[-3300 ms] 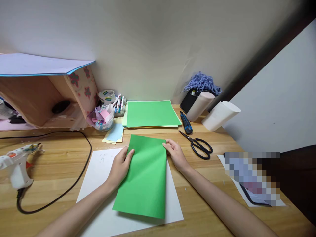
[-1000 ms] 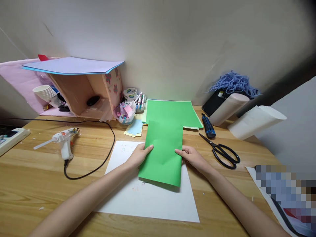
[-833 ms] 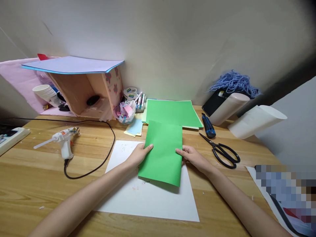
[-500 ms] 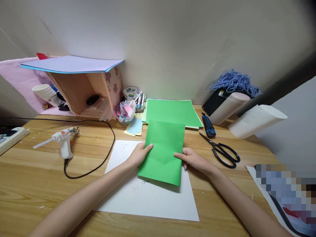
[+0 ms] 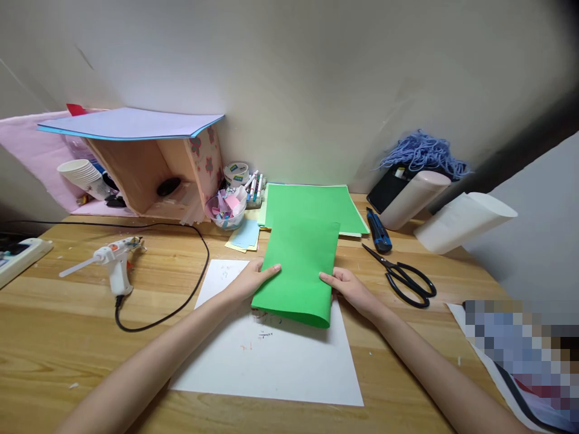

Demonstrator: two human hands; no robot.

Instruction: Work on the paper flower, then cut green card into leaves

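A folded sheet of green paper [image 5: 298, 271] is held up between both hands, tilted over a white sheet [image 5: 271, 374] that has small coloured marks. My left hand [image 5: 256, 278] grips its left edge, thumb on the front face. On the right edge my right hand [image 5: 346, 284] pinches it the same way, thumb in front. The fingers behind the paper are mostly hidden. Along the near edge the two layers bow apart, with a rounded fold at the lower right corner. Behind it lies a stack of green sheets [image 5: 312, 205].
Black-handled scissors [image 5: 409, 282] and a blue utility knife [image 5: 379, 232] lie to the right, near two white rolls [image 5: 461, 223]. At left sit a glue gun [image 5: 118, 265] with its looping cord and an open box [image 5: 149, 175]. A bowl of scraps [image 5: 227, 208] stands at the back.
The green paper's near edge has lifted and its layers have parted, showing more marks on the white sheet. Both hands keep their grip, and the view has shifted slightly.
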